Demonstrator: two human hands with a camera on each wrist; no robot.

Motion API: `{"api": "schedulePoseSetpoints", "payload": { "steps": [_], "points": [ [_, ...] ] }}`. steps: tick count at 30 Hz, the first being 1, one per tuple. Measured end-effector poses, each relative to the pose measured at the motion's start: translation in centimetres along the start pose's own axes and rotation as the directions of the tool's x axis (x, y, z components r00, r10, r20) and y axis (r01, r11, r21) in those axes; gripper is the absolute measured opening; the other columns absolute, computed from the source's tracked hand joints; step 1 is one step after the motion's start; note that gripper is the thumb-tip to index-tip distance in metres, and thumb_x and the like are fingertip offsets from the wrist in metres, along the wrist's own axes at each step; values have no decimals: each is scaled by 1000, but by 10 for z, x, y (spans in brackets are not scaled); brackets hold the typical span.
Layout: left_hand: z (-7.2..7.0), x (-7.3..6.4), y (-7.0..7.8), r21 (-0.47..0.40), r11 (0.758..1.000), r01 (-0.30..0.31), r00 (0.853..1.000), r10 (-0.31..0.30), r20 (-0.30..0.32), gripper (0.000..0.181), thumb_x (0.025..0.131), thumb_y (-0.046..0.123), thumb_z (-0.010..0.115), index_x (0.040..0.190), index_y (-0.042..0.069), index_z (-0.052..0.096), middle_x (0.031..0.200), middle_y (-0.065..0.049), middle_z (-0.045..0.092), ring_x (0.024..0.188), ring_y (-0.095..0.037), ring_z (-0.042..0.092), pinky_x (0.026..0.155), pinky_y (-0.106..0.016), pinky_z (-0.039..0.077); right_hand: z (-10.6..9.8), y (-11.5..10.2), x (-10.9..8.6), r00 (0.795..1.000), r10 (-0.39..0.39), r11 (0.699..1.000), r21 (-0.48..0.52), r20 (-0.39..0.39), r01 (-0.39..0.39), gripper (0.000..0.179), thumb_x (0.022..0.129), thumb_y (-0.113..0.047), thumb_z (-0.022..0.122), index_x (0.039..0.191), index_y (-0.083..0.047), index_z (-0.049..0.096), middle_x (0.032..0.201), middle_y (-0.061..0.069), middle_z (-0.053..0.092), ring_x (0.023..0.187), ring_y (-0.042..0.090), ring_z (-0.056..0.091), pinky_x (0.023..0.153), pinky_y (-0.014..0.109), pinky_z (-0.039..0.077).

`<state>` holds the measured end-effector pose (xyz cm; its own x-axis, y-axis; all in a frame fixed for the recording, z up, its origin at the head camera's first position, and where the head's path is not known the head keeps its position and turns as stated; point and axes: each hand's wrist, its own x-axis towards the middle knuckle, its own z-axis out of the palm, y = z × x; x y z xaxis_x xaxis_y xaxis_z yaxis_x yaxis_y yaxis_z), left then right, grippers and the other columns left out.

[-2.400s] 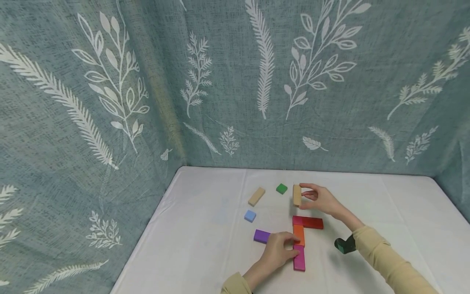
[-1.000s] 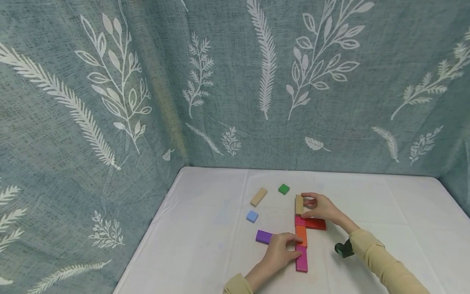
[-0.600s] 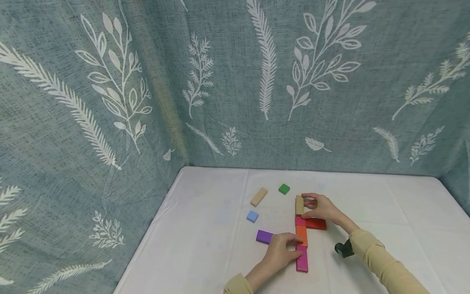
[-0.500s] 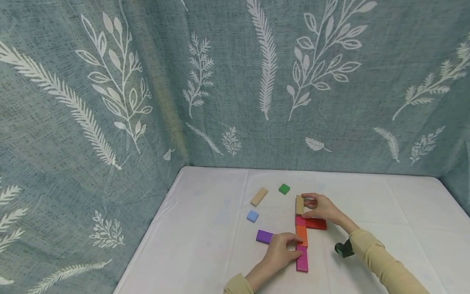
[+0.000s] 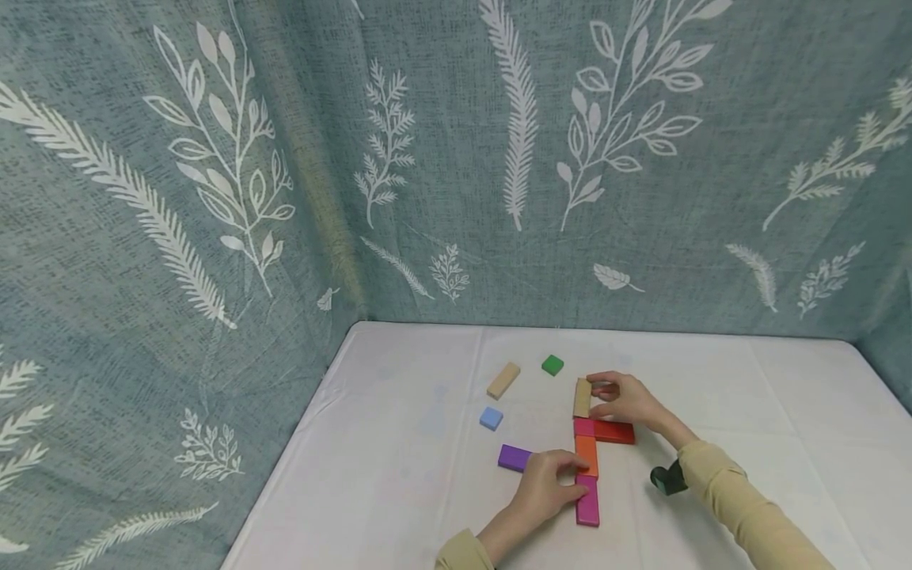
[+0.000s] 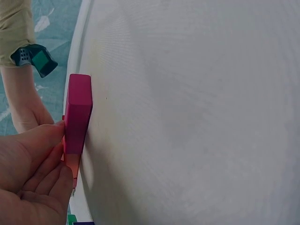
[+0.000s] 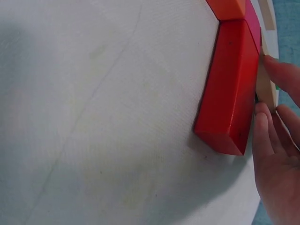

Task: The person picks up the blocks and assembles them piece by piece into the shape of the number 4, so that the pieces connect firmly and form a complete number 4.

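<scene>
Orange block (image 5: 587, 454) partly behind left fingers (image 5: 566, 457)

So from my end I've got the left hand (image 5: 543, 483) down low, loosely curved, and the right hand (image 5: 628, 400) pinching farther out.

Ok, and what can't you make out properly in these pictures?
Purple block: in the head view, the left hand covers one end.
Dark wrist device: in the head view, the right sleeve hides part.
Orange block: in the right wrist view, the top edge cuts it off.
Pinched wooden block: in the right wrist view, the red block and right hand hide part.
</scene>
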<state>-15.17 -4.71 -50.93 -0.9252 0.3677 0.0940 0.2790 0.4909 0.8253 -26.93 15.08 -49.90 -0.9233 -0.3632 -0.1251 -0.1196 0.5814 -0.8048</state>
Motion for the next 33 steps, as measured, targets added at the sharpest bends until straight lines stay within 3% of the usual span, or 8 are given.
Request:
{"api": "schedulePoseSetpoints", "payload": {
  "steps": [6, 15, 33],
  "points": [
    [0, -1, -1, -1, 1000, -9, 1000, 9, -4, 24, 77, 5, 75, 101, 6, 73, 98, -2, 74, 97, -8, 66, 89, -20, 53, 4, -1, 1, 998, 42, 999, 7, -37, -42, 56, 80, -18, 75, 128, 3, 53, 121, 25, 60, 109, 36, 60, 93, 44, 54],
    [-1, -2, -1, 1, 1000, -2, 1000, 2, -2, 24, 77, 6, 76, 101, 7, 73, 98, -3, 74, 97, -10, 66, 88, -20, 53, 14, 0, 4, 990, 35, 999, -22, -135, -38, 51, 78, -14, 76, 122, 5, 57, 111, 25, 64, 99, 34, 63, 87, 42, 57],
    [1, -1, -2, -7, 999, 34, 999, -34, -1, 24, 77, 6, 76, 101, 8, 73, 98, 0, 73, 97, -6, 65, 89, -19, 53, 12, 1, 6, 996, -7, 999, -40, -88, 4, 52, 78, -12, 77, 122, 6, 57, 114, 26, 64, 101, 35, 63, 88, 43, 56]
  ]
}}
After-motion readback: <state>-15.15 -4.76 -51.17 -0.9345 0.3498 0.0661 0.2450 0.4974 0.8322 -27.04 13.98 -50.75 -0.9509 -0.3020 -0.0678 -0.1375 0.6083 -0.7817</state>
